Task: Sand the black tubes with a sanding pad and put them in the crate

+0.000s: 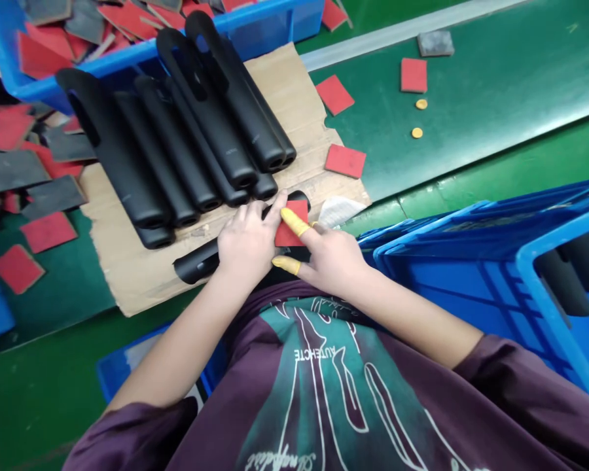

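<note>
While left hand (245, 245) fingers curl shut on the black tube (196, 261), right hand (331, 258) fingers pinch the red pad (288, 234).

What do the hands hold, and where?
The left hand holds a black tube near its middle; the right hand pinches a red pad at its right edge.

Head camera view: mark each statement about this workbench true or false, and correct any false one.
1. The right hand wears yellow finger covers. True.
2. The red pad lies under the right hand's forefinger, beside the left hand. True.
3. The stacked black tubes lie straight on the green belt. False: they lie on cardboard.
4. The crate at the right is red. False: it is blue.
</note>
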`<state>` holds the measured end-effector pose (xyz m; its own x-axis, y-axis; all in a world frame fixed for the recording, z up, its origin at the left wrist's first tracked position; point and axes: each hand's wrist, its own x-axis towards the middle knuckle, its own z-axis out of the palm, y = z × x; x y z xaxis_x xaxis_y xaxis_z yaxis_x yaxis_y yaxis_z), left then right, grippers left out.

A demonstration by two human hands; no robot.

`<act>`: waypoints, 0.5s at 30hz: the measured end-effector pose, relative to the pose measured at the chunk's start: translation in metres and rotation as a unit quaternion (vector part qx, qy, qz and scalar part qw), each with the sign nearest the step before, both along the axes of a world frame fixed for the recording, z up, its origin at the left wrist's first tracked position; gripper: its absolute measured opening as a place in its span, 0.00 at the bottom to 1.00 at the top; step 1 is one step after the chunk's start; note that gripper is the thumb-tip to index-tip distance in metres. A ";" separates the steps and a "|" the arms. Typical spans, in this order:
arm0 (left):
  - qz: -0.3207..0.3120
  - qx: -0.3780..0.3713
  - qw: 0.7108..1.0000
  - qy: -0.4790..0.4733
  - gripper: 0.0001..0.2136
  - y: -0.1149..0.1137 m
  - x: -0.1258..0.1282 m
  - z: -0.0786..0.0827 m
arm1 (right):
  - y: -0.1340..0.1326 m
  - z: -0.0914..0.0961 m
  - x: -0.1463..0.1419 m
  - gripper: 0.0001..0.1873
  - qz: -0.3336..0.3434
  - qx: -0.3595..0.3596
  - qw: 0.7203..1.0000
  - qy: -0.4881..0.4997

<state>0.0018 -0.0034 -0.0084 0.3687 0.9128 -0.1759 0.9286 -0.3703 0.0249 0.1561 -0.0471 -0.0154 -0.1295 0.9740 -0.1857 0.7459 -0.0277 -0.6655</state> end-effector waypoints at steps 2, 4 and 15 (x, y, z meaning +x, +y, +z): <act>0.002 -0.006 1.000 0.002 0.32 0.001 -0.002 0.002 | 0.007 -0.007 -0.003 0.39 0.016 0.022 1.000 0.006; 0.006 -0.019 1.000 -0.009 0.33 0.001 -0.005 0.004 | 0.007 -0.016 0.006 0.36 0.006 0.068 0.997 0.044; 0.032 -0.083 0.986 -0.142 0.25 -0.001 -0.011 0.008 | 0.017 -0.036 0.048 0.23 -0.066 0.179 0.971 0.141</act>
